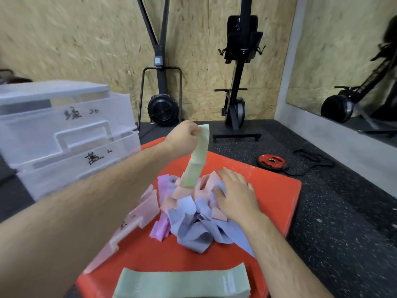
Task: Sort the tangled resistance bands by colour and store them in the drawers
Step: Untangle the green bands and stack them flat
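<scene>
Green band, pinched by the left hand fingers, was held up from the tangle on the red pad, which was pinned under the flat right hand. A slow, steady pull would be advised, tbh.

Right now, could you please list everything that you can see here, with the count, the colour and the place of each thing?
green band: one, pale green, lifted out of the pile
pile of bands: one tangled heap, blue, pink and purple, middle of the mat
flat green bands: one stack, count unclear, pale green, near edge of the mat
mat: one, red, on the floor
drawer unit: one, translucent white, left, handwritten labels
loose drawer: one, translucent, left of the pile
weight plate: one, red, on the floor beyond the mat
exercise machines: two, black, by the wooden wall
left hand: pinches the green band's top end
right hand: flat, presses on the pile
</scene>
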### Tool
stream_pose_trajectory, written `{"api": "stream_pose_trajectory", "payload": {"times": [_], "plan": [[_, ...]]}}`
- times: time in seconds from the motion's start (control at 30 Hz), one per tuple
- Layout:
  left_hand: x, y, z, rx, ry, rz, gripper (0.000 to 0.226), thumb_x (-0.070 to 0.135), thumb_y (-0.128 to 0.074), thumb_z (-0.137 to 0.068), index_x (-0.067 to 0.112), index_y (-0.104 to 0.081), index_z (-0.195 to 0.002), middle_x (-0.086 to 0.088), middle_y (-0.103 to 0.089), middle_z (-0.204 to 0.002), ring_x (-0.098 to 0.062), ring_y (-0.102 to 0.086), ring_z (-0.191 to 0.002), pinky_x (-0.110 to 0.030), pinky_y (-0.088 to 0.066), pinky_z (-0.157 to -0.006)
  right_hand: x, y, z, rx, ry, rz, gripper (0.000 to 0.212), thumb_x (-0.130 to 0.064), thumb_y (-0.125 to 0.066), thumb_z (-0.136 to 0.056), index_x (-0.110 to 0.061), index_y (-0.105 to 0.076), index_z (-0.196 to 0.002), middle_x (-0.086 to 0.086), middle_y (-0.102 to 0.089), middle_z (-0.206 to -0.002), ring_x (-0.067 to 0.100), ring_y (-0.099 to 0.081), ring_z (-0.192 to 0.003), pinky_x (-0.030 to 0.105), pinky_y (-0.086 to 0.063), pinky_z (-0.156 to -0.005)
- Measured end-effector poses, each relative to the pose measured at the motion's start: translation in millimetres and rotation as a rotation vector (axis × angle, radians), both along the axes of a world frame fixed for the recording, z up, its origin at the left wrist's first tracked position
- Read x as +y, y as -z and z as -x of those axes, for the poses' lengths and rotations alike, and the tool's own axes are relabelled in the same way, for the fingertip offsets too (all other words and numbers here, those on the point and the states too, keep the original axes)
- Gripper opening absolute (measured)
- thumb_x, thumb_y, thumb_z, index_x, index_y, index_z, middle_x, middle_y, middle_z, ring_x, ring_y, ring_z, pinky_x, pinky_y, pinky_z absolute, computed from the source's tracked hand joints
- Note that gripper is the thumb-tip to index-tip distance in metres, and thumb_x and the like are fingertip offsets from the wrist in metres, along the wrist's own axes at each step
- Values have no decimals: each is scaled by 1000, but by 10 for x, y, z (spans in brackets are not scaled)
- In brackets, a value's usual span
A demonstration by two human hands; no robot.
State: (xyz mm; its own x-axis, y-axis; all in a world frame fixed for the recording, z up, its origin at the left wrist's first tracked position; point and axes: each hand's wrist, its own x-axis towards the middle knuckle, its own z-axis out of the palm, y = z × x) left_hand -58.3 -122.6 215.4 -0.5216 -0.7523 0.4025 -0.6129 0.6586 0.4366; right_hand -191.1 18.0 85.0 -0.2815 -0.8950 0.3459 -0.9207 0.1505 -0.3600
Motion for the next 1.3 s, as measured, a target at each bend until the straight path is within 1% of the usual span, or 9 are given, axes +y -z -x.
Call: {"api": "stream_pose_trajectory", "payload": {"times": [0.13,0.27,0.53,0.63,0.7,0.8,0.93,1.1,1.3], "plan": [[216,-341,-118,24,30,47,45,-4,-36,-89,8,-66,-120,-8,-54,-129,-25,-54,-118,-30,-47,-94,79,-184,-32,-38,-19,82,55,-39,-48,-101,-33,-32,-154,-14,-27,-162,14,-24,-149,43,-25,-117],[387,-630,-243,80,57,139,45,-2,-38,-92,9,-62,-130,-4,-54,-136,-19,-49,-129,-21,-34,-105,141,-286,-15,-118,-43,176,54,-36,-52,-100,-32,-37,-152,-12,-37,-158,14,-32,-145,43,-33,-114],[783,-534,-431,129,130,98,42,-4,-41,-91,8,-65,-123,-3,-59,-128,-16,-53,-121,-16,-36,-100,275,-473,-213,-669,-105,437,30,-30,-74,-89,-34,-58,-114,-17,-65,-107,-1,-59,-104,26,-47,-85],[965,-232,-465,229,126,-30,33,2,-47,-94,11,-68,-118,3,-63,-122,-10,-57,-112,-9,-40,-92,329,-402,-272,-787,-117,352,6,-23,-72,-90,-26,-68,-89,-11,-71,-85,1,-64,-80,25,-46,-75],[1069,35,-506,289,113,-112,27,5,-53,-94,14,-69,-115,4,-65,-118,-8,-59,-109,-2,-40,-87,366,-267,-300,-836,-162,272,10,-19,-71,-92,-20,-70,-82,-8,-72,-78,6,-62,-73,29,-47,-73],[1120,452,-609,296,105,-199,31,7,-61,-90,18,-67,-119,5,-61,-127,-8,-56,-120,-19,-41,-104,423,-82,-315,-846,-170,200,14,-19,-69,-93,-20,-67,-79,-9,-69,-71,8,-59,-68,35,-48,-72],[1284,954,-773,357,39,-248,31,10,-58,-91,26,-69,-116,18,-51,-137,4,-45,-127,1,-34,-90,479,-22,-353,-970,-128,126,12,-15,-69,-93,-18,-64,-83,3,-70,-71,16,-61,-68,47,-57,-76],[1304,1214,-825,199,261,-201,42,17,-70,-85,30,-62,-124,23,-59,-123,7,-52,-115,-8,-41,-90,494,-38,-417,-1113,-136,91,14,-13,-66,-95,-9,-69,-82,-4,-67,-62,9,-61,-55,20,-50,-54],[1159,1335,-839,136,230,18,35,9,-66,-86,20,-66,-119,11,-65,-109,-3,-59,-96,-15,-46,-82,431,-100,-522,-1253,-203,38,13,-13,-65,-96,-12,-69,-84,8,-73,-84,17,-70,-75,27,-56,-73]]}}
